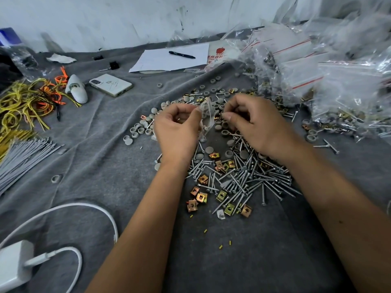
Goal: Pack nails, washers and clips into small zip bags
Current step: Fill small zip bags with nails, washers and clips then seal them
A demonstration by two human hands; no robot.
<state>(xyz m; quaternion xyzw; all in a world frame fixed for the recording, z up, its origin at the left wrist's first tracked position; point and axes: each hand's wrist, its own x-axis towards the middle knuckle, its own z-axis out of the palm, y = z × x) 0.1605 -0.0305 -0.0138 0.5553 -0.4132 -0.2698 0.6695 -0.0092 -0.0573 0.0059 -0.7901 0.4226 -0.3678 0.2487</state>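
My left hand [176, 129] grips a small clear zip bag [206, 117] that hangs between both hands above the grey cloth. To its right, my right hand [251, 121] has its fingers curled and pinches something small at the bag's edge; what it is stays hidden. Below the hands lies a heap of silver nails [249, 178]. Brass-coloured square clips [201, 196] are scattered at the heap's near left. Grey round washers [140, 127] spread out to the left of and behind the hands.
Filled and unused zip bags [330, 81] pile up at the right. A phone [111, 84], paper with a pen [182, 55], yellow and orange ties [27, 102], grey ties [21, 157] and a white charger with cable [14, 263] lie at the left and back.
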